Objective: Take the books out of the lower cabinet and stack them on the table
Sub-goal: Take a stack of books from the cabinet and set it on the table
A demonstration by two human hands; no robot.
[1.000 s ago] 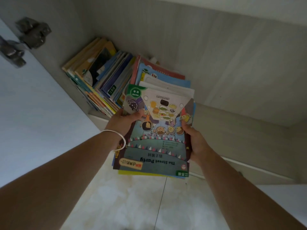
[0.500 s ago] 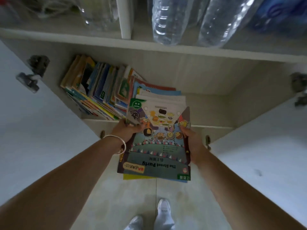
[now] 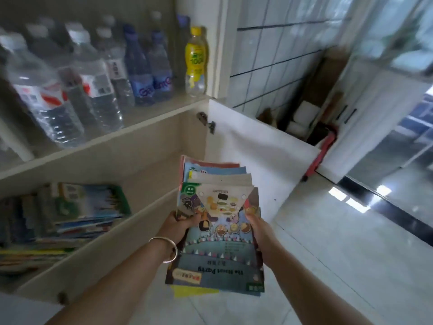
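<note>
Tiled wall now ahead — both hands' grip still pinching book stack.

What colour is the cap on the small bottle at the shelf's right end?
Yellow cap, head view.

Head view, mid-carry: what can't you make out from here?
- The table: not in the head view at all.
- Books in the cabinet: motion-blurred and cut off by the left edge, so no count.
- Held stack: the top cover hides the lower books; number unclear.
- Fingers of the left hand and right hand: under the stack, only the thumbs show.
</note>
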